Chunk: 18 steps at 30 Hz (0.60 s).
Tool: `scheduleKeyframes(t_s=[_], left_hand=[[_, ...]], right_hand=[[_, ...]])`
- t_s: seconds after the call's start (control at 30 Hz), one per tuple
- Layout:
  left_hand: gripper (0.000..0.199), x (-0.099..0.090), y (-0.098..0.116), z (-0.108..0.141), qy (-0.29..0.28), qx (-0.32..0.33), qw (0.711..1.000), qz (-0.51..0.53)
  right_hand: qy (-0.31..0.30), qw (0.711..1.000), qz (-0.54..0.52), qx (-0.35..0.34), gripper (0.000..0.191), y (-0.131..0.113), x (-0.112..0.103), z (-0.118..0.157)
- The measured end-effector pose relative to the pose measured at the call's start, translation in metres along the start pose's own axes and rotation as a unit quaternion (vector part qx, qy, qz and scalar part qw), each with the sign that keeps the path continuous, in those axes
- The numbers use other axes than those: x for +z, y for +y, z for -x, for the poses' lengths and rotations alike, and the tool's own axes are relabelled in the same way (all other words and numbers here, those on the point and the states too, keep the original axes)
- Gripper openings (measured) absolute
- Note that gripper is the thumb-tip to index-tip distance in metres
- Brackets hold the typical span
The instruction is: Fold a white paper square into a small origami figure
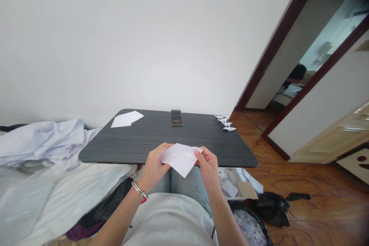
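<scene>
My left hand (154, 164) and my right hand (206, 167) both pinch a white paper sheet (180, 158), holding it just above the near edge of a dark grey table (161, 140). The sheet's corners are slightly bent, and no crease is clear. Further back on the table, a loose pile of white paper (127, 119) lies at the left. A phone (177, 117) lies at the far edge, and several small folded paper shapes (225, 122) line the right corner. A silver bangle (138, 189) circles my left wrist.
White cloth (43, 142) lies heaped on a bed at the left. Below the table's right side stand a box of paper scraps (229, 186), a black plastic bag (272, 209) and a bin of shredded paper (248, 225). A person sits beyond a doorway (294, 77).
</scene>
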<state>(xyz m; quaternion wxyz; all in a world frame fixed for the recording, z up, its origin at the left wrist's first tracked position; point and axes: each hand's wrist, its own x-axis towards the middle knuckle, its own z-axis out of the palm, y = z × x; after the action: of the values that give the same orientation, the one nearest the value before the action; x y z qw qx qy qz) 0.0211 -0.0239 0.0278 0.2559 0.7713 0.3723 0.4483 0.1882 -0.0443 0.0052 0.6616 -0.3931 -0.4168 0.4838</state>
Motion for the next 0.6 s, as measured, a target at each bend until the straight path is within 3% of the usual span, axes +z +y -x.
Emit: scheduleKeyframes(t_s=[0.17,0.27,0.5,0.6], left_hand=[[0.052,0.0039,-0.0045,0.0041,0.020,0.006,1.000,0.004],[0.057,0.0058,-0.0086,0.0068,0.043,0.042,0.998,-0.010],[0.010,0.0024,-0.0041,0.0063,0.024,0.108,0.994,-0.009],[0.009,0.0011,-0.0009,0.0068,0.024,0.114,0.993,-0.006]], right_hand=[[0.005,1.000,0.016,-0.003,0.024,0.0007,-0.0010,0.0006],[0.009,1.000,0.020,-0.007,0.025,0.0004,-0.0011,0.0008],[0.006,1.000,0.007,-0.017,0.028,-0.0027,0.0005,0.0039],[0.005,1.000,-0.008,-0.026,0.029,-0.0021,0.0011,0.0048]])
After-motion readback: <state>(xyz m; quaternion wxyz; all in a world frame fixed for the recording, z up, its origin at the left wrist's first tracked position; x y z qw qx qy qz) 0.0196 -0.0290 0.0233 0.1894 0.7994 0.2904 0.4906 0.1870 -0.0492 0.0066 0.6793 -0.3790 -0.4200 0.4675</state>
